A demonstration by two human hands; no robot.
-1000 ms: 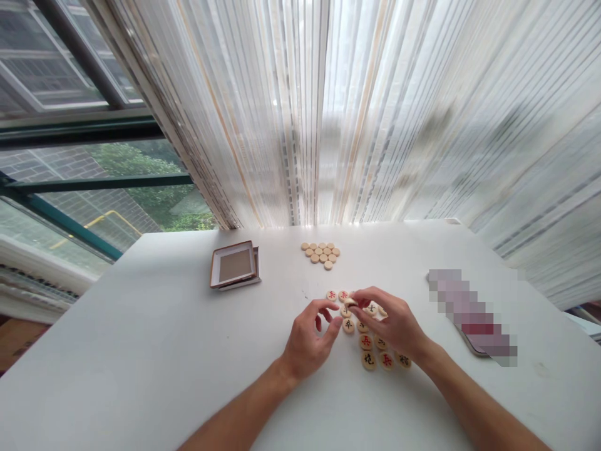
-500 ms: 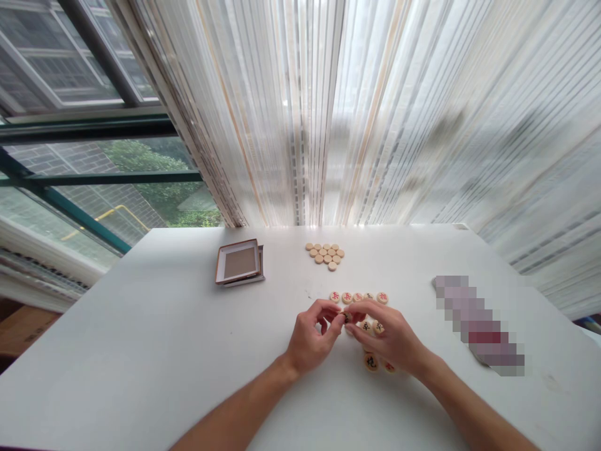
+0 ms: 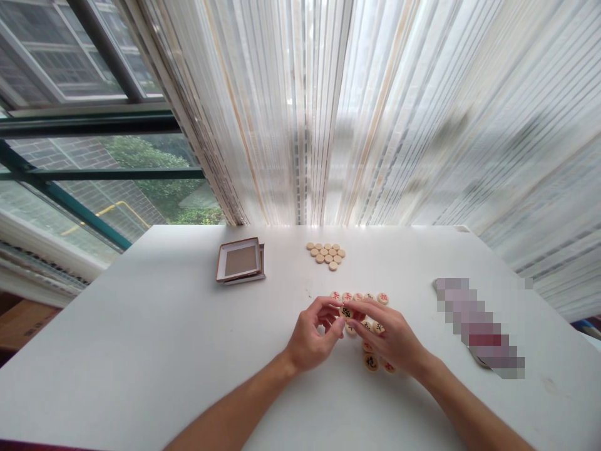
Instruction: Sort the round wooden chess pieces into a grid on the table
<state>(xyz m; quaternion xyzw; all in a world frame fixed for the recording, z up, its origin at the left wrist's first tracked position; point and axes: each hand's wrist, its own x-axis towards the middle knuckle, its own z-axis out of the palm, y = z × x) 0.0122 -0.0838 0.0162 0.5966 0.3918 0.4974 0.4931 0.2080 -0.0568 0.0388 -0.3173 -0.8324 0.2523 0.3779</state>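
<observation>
A round Chinese chess piece (image 3: 346, 312) with a black character is tilted so its marked face shows. My left hand (image 3: 312, 335) pinches its left side with thumb and finger. My right hand (image 3: 392, 335) has its fingertips on its right side, palm down. Beyond my hands lies a row of face-up pieces, mostly red-marked, ending in a red piece (image 3: 383, 299). Under and beside my right hand are more face-up pieces, among them a black-marked piece (image 3: 370, 361) and a red-marked piece (image 3: 388, 365); my right hand partly hides this group.
Several blank-side-up pieces (image 3: 328, 252) form a triangle farther back on the white table (image 3: 141, 351). An open box (image 3: 239, 262) lies at the back left. A blurred-out long object (image 3: 479, 329) rests at right. A striped curtain (image 3: 319, 125) hangs behind.
The held piece has turned, so its black character faces me more fully. My hands stay in nearly the same place, with slight finger shifts.
</observation>
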